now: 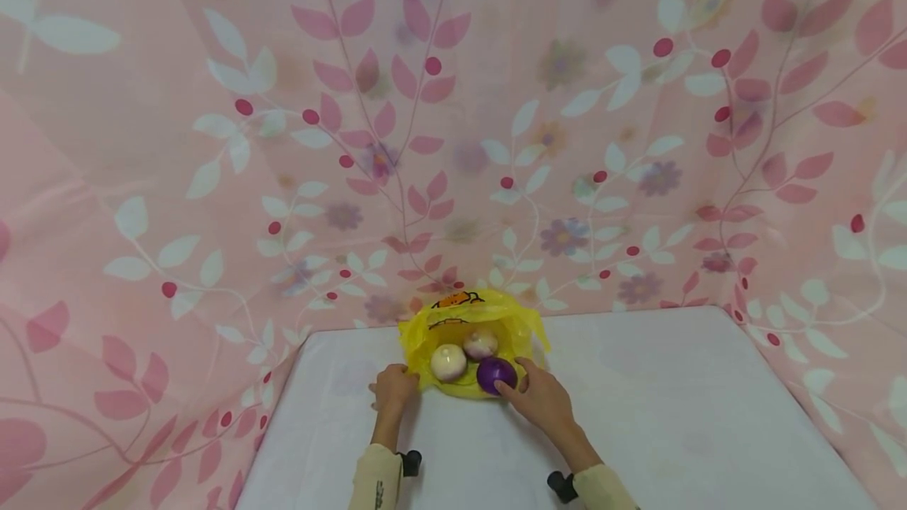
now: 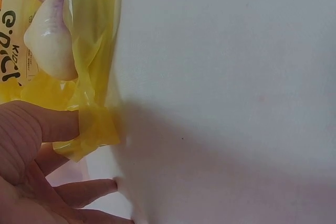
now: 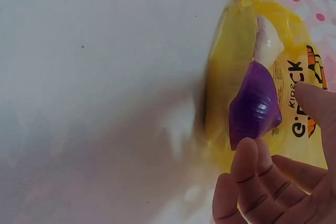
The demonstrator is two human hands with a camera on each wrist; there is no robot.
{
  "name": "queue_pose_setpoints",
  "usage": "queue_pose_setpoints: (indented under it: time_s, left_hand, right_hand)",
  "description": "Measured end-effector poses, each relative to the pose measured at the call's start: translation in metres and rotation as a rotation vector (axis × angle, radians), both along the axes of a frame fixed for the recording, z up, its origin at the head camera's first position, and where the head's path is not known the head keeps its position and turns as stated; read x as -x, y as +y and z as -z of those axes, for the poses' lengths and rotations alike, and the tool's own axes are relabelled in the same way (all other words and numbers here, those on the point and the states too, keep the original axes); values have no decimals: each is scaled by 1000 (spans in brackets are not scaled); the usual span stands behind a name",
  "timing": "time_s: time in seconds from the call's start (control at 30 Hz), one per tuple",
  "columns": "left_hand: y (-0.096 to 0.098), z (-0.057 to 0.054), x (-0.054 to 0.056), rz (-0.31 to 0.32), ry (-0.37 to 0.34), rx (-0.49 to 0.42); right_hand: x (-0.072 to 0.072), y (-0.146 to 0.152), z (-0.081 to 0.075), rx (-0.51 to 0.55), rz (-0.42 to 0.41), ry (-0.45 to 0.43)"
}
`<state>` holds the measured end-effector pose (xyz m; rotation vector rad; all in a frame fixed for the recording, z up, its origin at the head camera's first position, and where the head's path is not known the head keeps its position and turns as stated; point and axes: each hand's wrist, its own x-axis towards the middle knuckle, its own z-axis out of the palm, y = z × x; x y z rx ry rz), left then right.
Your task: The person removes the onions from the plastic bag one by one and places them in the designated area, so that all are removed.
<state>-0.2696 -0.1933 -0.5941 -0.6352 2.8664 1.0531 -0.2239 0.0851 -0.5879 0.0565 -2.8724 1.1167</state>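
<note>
A yellow plastic bag (image 1: 524,317) lies with its mouth facing me. Inside sit two pale, purple-tinged bulbs, one pale bulb (image 1: 449,363) at the left and the other bulb (image 1: 480,344) behind it. A glossy purple onion (image 1: 496,375) lies at the right of the mouth. My left hand (image 1: 395,388) pinches the bag's left corner between thumb and finger, clearest in the left wrist view. My right hand (image 1: 544,400) is beside the purple onion, thumb and fingers spread around its right side. In the right wrist view, fingertips (image 3: 245,153) reach the onion's edge; contact is unclear.
The bag rests on a white-covered table (image 1: 652,384), near its back edge. A pink curtain (image 1: 453,140) printed with leaves and flowers hangs behind and along both sides. Dark wrist devices (image 1: 562,486) sit at both sleeves.
</note>
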Motion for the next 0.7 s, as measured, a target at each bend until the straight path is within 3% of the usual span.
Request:
queue_pose_setpoints:
  time_s: [0.7]
  left_hand:
    - [3, -1, -1, -8, -6, 5]
  right_hand:
    - [14, -14, -15, -107, 52, -135]
